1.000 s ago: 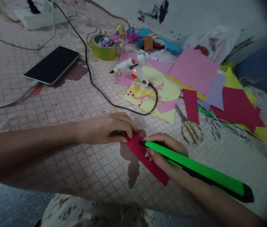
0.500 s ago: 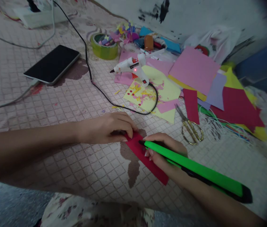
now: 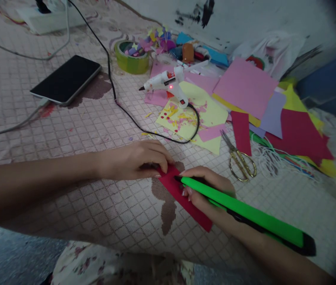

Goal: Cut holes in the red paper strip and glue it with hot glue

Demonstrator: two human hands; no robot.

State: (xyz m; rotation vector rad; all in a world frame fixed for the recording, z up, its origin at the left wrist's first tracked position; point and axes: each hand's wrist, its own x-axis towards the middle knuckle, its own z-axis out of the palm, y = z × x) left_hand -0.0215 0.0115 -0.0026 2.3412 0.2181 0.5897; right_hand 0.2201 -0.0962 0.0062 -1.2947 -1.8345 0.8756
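A narrow red paper strip (image 3: 196,213) lies slantwise on the patterned tablecloth. My left hand (image 3: 142,160) pinches its upper end, thumb at the near edge and fingers curled over the top. In my right hand (image 3: 208,186) is a green-and-black pen (image 3: 245,206), gripped near its dark tip, its thick end pointing to the lower right. The tip is at the strip's surface, just below my left fingertips; any mark there is too small to see. Gold-handled scissors (image 3: 241,160) lie beyond my right hand.
A white glue gun (image 3: 163,81) with a lit red light rests behind my hands, its black cord looping forward. Coloured paper sheets (image 3: 245,85) and white string (image 3: 270,158) lie at the right. Green tape (image 3: 132,61) stands farther back; a dark-screened phone (image 3: 67,79) is at the left.
Almost nothing differs. The thick end of the green pen has shifted very slightly left; both hands and the red strip keep their places.
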